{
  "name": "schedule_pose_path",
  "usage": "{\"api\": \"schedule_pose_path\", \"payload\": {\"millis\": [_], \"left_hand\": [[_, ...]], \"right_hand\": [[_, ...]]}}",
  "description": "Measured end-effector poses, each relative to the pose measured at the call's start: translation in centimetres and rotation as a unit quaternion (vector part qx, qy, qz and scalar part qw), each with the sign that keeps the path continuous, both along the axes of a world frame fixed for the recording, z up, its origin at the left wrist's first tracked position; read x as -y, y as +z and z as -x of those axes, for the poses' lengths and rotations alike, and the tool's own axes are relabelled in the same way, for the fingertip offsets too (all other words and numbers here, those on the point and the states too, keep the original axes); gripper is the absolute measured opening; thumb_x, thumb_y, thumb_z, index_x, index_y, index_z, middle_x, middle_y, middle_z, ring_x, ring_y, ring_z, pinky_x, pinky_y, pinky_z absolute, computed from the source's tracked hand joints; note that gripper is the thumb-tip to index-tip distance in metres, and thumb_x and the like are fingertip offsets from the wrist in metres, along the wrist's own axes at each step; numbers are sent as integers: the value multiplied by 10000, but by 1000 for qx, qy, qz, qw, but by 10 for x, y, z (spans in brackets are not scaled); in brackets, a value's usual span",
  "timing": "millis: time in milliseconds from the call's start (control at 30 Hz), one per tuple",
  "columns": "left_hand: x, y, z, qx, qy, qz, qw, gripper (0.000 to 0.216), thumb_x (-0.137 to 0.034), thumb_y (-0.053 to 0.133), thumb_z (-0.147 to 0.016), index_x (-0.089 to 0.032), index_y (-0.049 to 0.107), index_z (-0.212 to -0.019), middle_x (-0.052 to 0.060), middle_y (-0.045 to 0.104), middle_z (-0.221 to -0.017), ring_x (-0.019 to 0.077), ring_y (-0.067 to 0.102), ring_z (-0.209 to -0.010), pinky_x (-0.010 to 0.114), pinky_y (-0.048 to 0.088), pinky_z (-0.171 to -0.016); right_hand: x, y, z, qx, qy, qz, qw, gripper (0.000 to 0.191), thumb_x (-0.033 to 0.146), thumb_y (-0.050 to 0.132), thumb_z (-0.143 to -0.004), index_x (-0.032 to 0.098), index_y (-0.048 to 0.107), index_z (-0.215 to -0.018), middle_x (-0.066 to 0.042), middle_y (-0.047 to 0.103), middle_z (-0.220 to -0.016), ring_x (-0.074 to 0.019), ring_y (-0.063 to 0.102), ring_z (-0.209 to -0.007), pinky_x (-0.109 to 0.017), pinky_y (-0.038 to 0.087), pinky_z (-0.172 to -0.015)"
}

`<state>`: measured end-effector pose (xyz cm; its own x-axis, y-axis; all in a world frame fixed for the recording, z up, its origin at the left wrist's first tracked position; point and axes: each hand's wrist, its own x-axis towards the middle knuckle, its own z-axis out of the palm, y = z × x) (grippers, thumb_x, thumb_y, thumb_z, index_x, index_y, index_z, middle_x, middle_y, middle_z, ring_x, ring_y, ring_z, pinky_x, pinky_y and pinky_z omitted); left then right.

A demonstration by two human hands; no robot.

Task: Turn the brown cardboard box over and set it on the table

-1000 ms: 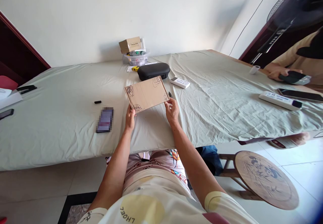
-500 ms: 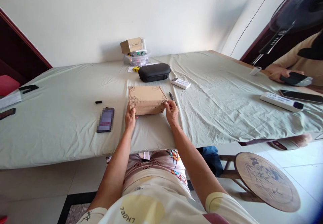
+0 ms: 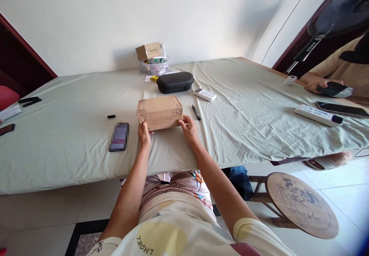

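Note:
A brown cardboard box [image 3: 160, 112] with black line drawings at its corners is held between my hands at the near side of the table. My left hand [image 3: 144, 133] grips its left near corner, thumb on the front face. At the right near corner, my right hand [image 3: 188, 128] holds the box with thumb and fingers pinched on its edge. Just right of the box lies a black marker [image 3: 196, 112]. Its small black cap [image 3: 111, 116] is off to the left, beyond a phone [image 3: 119, 137] with a blurred screen.
Behind the box sit a black hard case [image 3: 175, 82], a white labelled carton [image 3: 205, 95] and a clear plastic basket [image 3: 155, 68] with a smaller cardboard box [image 3: 148, 51] on top. At the right, another person's hands [image 3: 318, 85] hold a dark object. A wooden stool [image 3: 301, 206] stands below.
The box has shifted left, tilted a little, in both hands. The marker, partly behind my right hand before, now shows whole. The view has moved slightly.

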<state>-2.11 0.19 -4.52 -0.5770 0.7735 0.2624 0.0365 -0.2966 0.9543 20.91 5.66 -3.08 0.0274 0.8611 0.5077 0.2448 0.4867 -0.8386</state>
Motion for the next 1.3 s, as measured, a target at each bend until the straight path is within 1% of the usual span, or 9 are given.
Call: {"api": "schedule_pose_path", "payload": {"millis": [333,400,500,567,633,733,900,1067,1300], "left_hand": [[0,-2,0,-34,-17,27,999,808,-861,399,-924,-185,574,-1329,150,729,-1124,202,740,-760,271,556,-540],[0,-2,-2,-54,-23,30,998,817,-860,408,-926,-180,562,-1351,166,713,-1183,240,755,-884,310,599,-604],[0,-2,-7,-119,-30,11,992,801,-798,568,-902,-183,524,-1413,192,654,-1337,297,705,-1182,412,637,-902],[2,-1,-13,-181,-2,-6,983,889,-713,756,-814,-164,485,-1458,229,579,-1450,348,599,-1370,482,537,-1123],[4,0,-20,-233,46,-7,971,1027,-612,884,-724,-125,430,-1506,279,495,-1534,402,476,-1492,529,418,-1238],[8,1,-30,-262,82,14,961,1156,-507,946,-686,-98,325,-1571,318,434,-1587,433,394,-1553,558,351,-1279],[12,2,-39,-276,94,46,956,1218,-513,957,-679,-131,263,-1605,321,401,-1627,444,392,-1558,573,392,-1251],[11,1,-38,-253,92,38,962,1131,-545,918,-731,-148,303,-1592,297,426,-1623,421,421,-1546,544,399,-1252],[8,3,-31,-134,72,7,988,912,-594,810,-837,-208,330,-1509,241,545,-1522,336,628,-1363,486,547,-1124]], "right_hand": [[6,2,1,17,-22,64,998,602,792,516,-917,233,661,-1089,-35,738,-792,-204,665,-687,-343,538,-709],[5,2,1,19,-33,58,998,614,798,500,-923,228,642,-1103,-43,735,-815,-208,666,-705,-345,537,-718],[5,-1,4,40,-68,54,995,693,826,564,-870,205,612,-1176,-77,724,-935,-211,657,-737,-356,542,-722],[6,-4,7,64,-92,53,992,788,833,650,-804,189,584,-1253,-103,698,-1048,-208,642,-759,-369,547,-732],[7,-8,12,80,-110,53,989,886,825,705,-761,182,540,-1347,-125,663,-1141,-210,631,-789,-380,553,-741],[9,-15,19,84,-123,50,988,1066,820,753,-721,178,422,-1505,-164,623,-1242,-242,639,-861,-404,565,-760],[9,-20,24,97,-133,28,986,1270,821,813,-660,157,279,-1602,-243,571,-1352,-348,628,-1090,-495,563,-900],[9,-16,23,101,-137,47,984,1119,800,811,-675,161,404,-1499,-218,622,-1285,-340,637,-1071,-498,562,-898],[6,-6,12,53,-91,52,993,522,712,543,-933,223,598,-1108,-88,741,-992,-235,686,-823,-381,540,-769]]}}
